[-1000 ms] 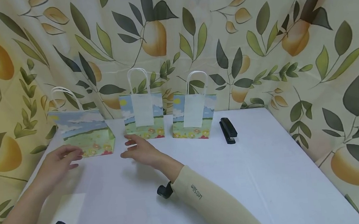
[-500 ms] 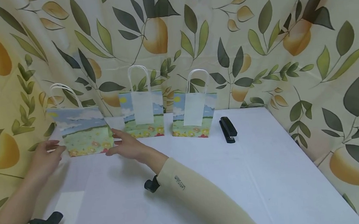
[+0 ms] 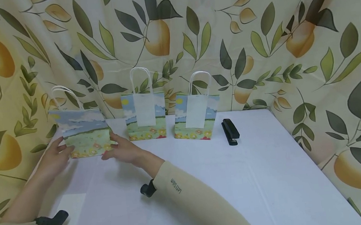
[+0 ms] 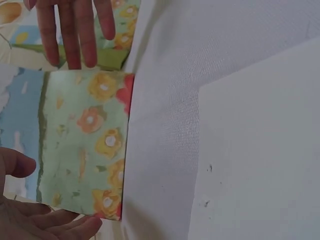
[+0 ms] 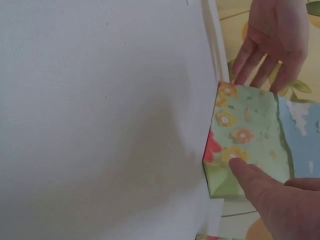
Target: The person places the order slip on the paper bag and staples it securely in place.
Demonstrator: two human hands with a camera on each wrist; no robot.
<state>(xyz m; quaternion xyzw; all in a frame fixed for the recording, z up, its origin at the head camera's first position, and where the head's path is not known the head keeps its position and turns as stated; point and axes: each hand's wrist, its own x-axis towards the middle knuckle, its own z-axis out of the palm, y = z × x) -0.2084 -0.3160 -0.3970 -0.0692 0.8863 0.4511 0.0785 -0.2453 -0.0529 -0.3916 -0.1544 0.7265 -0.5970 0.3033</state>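
Note:
A paper gift bag [image 3: 87, 135] with a sky-and-flower print and white handles stands at the table's left, turned at a slight angle. My left hand [image 3: 54, 158] is at its left side, thumb toward the printed front and fingers along the edge. On the opposite side is my right hand [image 3: 124, 150]. The right wrist view shows the right thumb [image 5: 250, 175] extended over the bag's flowered front; the left fingers, fairly straight, meet the far edge. In the left wrist view the right fingers [image 4: 70, 35] lie straight along the bag's green side.
Two matching bags, a middle one [image 3: 161, 130] and a right one [image 3: 211, 124], stand at the back with white cards on their fronts. A black stapler [image 3: 230, 131] lies right of them. A white sheet [image 4: 260, 150] lies nearer the front left. A fruit-patterned curtain [image 3: 223, 3] hangs behind.
My right hand has moved left from before the middle bag to the left bag's right side. The left hand moved outward to the left, then in against the bag's left edge.

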